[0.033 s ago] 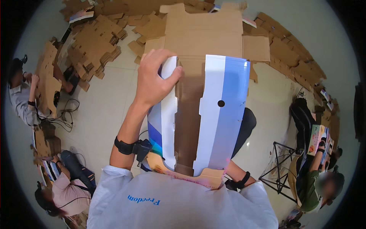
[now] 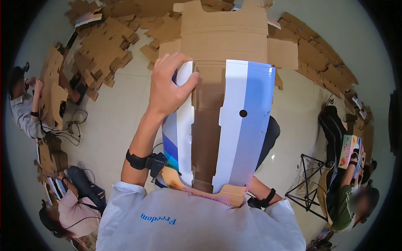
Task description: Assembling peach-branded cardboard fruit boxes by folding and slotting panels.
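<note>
Clasping a box (image 2: 234, 90) over tiles (image 2: 121, 98) ringed by cardboard (image 2: 100, 48), left fingers (image 2: 191, 82) curl closed, right fingers hidden.

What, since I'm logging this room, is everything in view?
carton: 1, brown, white and blue, front centre
cardboard sheets: many, brown, far side, left and right
co-workers: at least 3, grey, pink, green tops, two left, one right
printed box: 1, multicoloured, at right co-worker's hands
frame: 1, black, right floor
cables: several, dark, left
unclear shape: 1, black, right of carton
floor: 1, pale, around carton
shirt: 1, grey, bottom centre
wristbands: 2, black, forearms
left hand: 1, bare, gripping carton's left edge
right hand: 1, hidden
</note>
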`<state>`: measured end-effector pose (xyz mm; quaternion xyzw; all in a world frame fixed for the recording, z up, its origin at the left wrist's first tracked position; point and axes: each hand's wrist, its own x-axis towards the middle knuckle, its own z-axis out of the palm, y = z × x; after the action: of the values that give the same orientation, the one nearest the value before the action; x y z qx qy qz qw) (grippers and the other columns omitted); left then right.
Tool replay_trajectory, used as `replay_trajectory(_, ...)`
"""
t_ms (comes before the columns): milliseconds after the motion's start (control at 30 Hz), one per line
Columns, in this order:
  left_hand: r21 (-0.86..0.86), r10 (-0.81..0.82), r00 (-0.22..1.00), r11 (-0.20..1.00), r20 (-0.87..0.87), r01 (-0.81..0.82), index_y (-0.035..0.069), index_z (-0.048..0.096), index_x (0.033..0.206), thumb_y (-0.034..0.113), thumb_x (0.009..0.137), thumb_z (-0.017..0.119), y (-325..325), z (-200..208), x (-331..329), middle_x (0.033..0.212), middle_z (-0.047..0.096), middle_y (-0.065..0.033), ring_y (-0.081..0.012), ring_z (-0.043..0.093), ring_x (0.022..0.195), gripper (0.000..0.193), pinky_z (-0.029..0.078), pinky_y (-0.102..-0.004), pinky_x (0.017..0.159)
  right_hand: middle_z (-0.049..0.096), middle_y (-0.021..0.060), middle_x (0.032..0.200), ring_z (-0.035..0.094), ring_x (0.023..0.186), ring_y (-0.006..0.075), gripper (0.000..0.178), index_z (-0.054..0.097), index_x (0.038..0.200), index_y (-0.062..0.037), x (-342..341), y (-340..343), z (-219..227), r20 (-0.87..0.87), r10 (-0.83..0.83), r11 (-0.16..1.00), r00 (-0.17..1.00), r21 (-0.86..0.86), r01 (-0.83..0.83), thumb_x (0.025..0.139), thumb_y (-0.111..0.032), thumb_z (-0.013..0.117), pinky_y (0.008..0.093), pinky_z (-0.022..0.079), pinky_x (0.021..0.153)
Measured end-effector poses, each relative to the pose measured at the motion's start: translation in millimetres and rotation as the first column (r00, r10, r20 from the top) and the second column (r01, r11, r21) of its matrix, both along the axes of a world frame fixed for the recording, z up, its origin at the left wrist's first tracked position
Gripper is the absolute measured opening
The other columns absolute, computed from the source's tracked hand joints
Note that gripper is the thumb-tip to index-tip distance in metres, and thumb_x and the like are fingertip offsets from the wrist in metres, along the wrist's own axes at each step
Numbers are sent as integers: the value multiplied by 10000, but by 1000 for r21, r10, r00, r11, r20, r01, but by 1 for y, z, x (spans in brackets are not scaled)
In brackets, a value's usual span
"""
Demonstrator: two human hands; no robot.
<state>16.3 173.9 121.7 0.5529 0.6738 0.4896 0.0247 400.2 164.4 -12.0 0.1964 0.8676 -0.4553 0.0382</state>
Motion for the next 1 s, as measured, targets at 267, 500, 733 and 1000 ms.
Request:
replay_trajectory(267, 22, -131, 974, 990, -187, 137, 32, 665, 981, 203, 805, 751, 25, -8, 35, 887, 629, -115, -304, 584, 883, 260, 436, -398, 833, 689, 131, 1335, 650, 1199, 268, 464, 581, 1401, 17, 26, 64, 9, -18, -355, 928, 935, -128, 350, 1072, -304, 521, 413, 483, 1085)
replay_trajectory(500, -10, -148, 914, 988, -378, 155, 67, 704, 992, 282, 868, 770, 56, -20, 84, 916, 653, -95, -297, 597, 929, 257, 447, -425, 862, 654, 141, 1308, 620, 1210, 222, 547, 573, 1387, 14, -38, 152, 70, -112, -958, 244, 265, -803, 544, 1118, -437, 418, 378, 503, 1046)
replay_trajectory(733, -46, -162, 929, 987, -333, 156, 77, 733, 1091, 253, 904, 750, 59, -24, 84, 996, 656, -115, -310, 599, 999, 257, 445, -444, 960, 644, 132, 1256, 620, 1166, 231, 664, 440, 1426, -20, -72, 194, 62, -18, -996, 74, 82, -657, 750, 1008, -496, 638, 366, 530, 944)
replay_trajectory(1000, -340, 308, 561, 939, 769, -49, 25, 74, 1640, 398, 1003, 683, 46, -62, 40, 1460, 479, -214, -308, 514, 1301, 957, 420, -389, 1118, 647, 177, 1245, 638, 1203, 243, 318, 438, 1280, -46, -84, 170, 83, -371, -926, 245, -71, -733, 635, 1077, -268, 543, 326, 525, 947)
